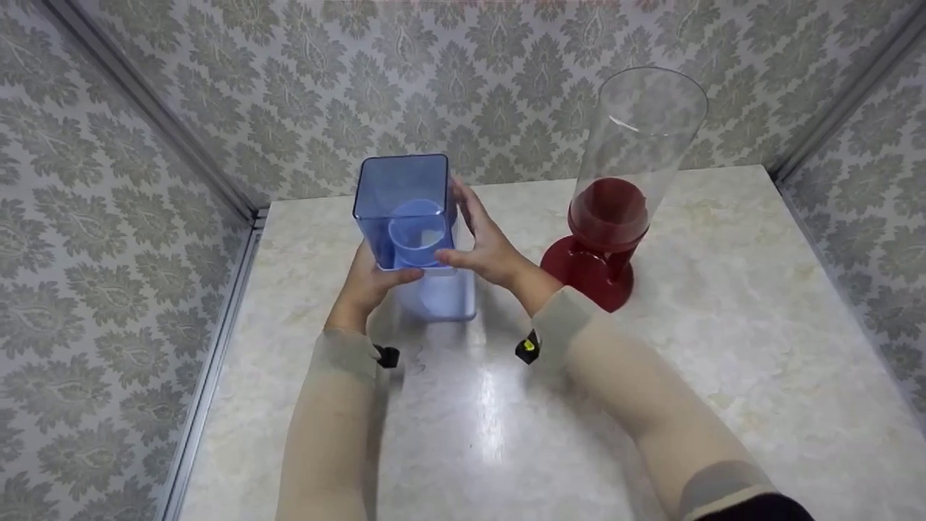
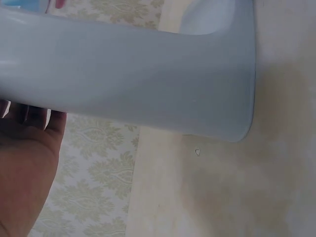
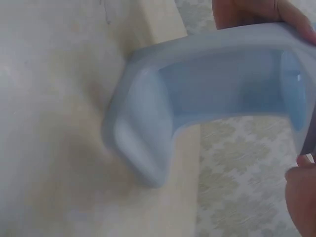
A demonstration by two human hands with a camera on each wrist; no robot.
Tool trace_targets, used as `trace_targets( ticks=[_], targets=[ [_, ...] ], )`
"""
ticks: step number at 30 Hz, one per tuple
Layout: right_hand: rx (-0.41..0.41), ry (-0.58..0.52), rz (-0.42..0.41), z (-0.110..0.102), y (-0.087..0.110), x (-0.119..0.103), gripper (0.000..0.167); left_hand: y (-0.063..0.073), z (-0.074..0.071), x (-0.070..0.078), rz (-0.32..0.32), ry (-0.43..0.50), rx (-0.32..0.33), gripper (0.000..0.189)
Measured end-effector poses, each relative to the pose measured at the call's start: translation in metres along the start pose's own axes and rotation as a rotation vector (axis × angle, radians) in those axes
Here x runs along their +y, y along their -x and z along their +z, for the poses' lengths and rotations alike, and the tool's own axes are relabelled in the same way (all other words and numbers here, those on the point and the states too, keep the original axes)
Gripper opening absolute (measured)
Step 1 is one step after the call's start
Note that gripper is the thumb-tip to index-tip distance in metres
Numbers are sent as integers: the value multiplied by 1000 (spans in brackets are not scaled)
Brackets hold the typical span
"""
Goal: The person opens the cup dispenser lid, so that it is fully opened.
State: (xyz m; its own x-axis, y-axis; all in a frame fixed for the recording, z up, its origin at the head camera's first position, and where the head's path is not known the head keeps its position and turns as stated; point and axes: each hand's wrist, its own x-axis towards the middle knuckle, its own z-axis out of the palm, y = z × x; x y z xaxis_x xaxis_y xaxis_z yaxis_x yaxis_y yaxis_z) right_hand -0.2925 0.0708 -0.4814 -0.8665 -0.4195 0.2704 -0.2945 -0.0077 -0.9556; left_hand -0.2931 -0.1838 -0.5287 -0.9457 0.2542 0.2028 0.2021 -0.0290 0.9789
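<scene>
A dispenser with a see-through blue square hopper (image 1: 402, 184) and a pale white-blue stand (image 1: 441, 300) stands upright near the table's back. My left hand (image 1: 367, 284) grips its left side just below the hopper, thumb across the front. On the opposite side my right hand (image 1: 486, 242) holds it, fingers along the hopper wall and thumb at the front lower edge. In the left wrist view the stand (image 2: 148, 74) hides most of my left fingertips. The right wrist view shows the stand's hollow front and rounded foot (image 3: 140, 123), slightly blurred.
Right of my right hand is a second dispenser, a tall clear cylinder (image 1: 644, 123) on a red base (image 1: 589, 282). The marbled table (image 1: 687, 376) meets patterned walls (image 1: 499, 87) at the back and sides, with metal edging (image 1: 210, 362) on the left.
</scene>
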Motion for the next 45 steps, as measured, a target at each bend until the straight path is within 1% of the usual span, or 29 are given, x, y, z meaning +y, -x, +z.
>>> trace_targets(
  ticks=[2, 4, 7, 9, 12, 15, 19, 25, 32, 34, 37, 38, 41, 45],
  targets=[
    [43, -28, -43, 4, -6, -10, 168, 1, 2, -2, -17, 21, 4, 105],
    [74, -53, -69, 8, -11, -17, 170, 2, 4, -4, -45, 24, 0, 106],
    [94, -72, -57, 13, -16, -21, 171, 4, 6, -6, -75, 24, -13, 109],
    [101, -80, -42, 17, -18, -22, 169, 5, 5, -5, -75, 28, -18, 111],
    [115, -97, -43, 22, -22, -24, 166, 5, 3, -1, -66, 31, -18, 114],
    [125, -109, -64, 25, -27, -27, 162, 4, 0, 4, -76, -9, 3, 118],
    [145, -95, -63, 25, -26, -26, 161, 4, 3, 3, -92, -49, 16, 122],
    [133, -137, -66, 23, -25, -25, 155, 5, 4, -2, -36, -5, -12, 115],
    [62, -130, -89, 19, -30, -34, 147, 5, 0, -1, -46, -18, 33, 116],
    [49, -145, -86, 18, -29, -37, 148, 4, 1, 0, -44, -10, 35, 116],
    [47, -125, -64, 18, -27, -39, 149, 4, 2, -1, -43, -2, 28, 118],
    [51, -118, -64, 17, -26, -39, 148, 4, 2, -1, -38, -4, 25, 119],
    [56, -99, -79, 16, -24, -38, 138, 3, 2, -2, -18, -14, 28, 121],
    [43, -123, -116, 16, -24, -36, 132, 5, -1, -3, 16, -37, 39, 116]
  ],
)
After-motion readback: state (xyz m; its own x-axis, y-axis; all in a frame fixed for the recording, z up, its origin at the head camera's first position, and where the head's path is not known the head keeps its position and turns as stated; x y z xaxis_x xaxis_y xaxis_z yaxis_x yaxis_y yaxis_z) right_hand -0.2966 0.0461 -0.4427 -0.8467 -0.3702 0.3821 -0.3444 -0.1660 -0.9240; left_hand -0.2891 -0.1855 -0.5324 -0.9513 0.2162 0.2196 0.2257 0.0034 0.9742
